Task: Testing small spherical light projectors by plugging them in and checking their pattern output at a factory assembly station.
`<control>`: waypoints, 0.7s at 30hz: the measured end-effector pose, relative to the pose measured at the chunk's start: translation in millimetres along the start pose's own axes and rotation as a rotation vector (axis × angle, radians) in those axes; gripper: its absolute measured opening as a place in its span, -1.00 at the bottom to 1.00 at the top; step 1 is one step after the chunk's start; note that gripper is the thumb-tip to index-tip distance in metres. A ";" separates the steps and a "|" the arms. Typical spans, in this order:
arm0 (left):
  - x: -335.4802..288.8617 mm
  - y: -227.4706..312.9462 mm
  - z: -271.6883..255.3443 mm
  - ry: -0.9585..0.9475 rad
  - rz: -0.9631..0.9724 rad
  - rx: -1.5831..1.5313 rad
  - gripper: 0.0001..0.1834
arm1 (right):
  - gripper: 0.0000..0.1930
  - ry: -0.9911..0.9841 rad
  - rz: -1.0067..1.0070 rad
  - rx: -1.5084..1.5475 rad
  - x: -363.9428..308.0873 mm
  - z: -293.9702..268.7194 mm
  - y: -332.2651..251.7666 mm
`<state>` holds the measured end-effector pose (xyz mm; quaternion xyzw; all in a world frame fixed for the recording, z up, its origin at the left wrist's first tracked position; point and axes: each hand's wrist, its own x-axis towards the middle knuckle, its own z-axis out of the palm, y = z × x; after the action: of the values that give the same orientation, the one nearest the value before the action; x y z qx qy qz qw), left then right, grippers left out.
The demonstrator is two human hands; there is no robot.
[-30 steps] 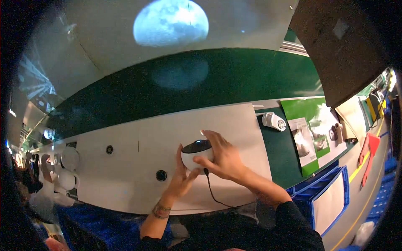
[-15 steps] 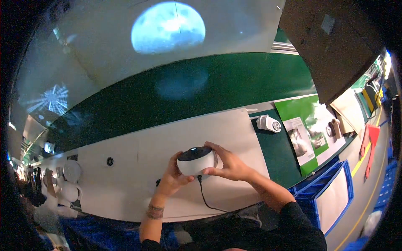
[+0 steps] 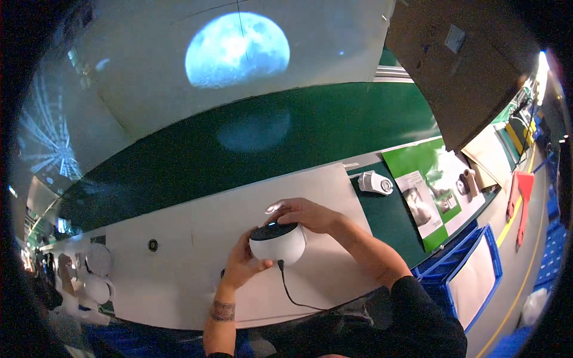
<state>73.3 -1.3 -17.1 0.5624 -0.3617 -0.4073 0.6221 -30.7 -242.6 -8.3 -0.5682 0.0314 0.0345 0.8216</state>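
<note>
A white, rounded projector with a black top face is held just above the white table sheet. My left hand grips its left side, fingers behind and thumb at the front. Over its far right edge lies my right hand, fingers stretched across the black top; one fingertip glows brightly in the light. A black cable is plugged into the projector's front and trails toward my body. A small lit spot shows on the top face. On the wall ahead appears a bright projected moon picture.
A small black ring-shaped part lies left on the white sheet. White round devices stand further left. To the right are a white device, a green printed sheet, a blue crate and a hanging cardboard panel.
My right hand has left the projector's right side and moved onto its top. My left hand keeps its grip. The star-like light pattern on the left wall has grown and shifted.
</note>
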 end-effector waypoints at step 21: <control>-4.9 -1.8 9.7 0.046 0.024 -0.075 0.16 | -0.53 -0.035 0.029 -0.093 2.0 0.3 0.3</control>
<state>62.3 -0.9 -17.9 0.5436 -0.3384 -0.4000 0.6557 -28.7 -242.1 -8.6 -0.6047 0.0239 0.0579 0.7940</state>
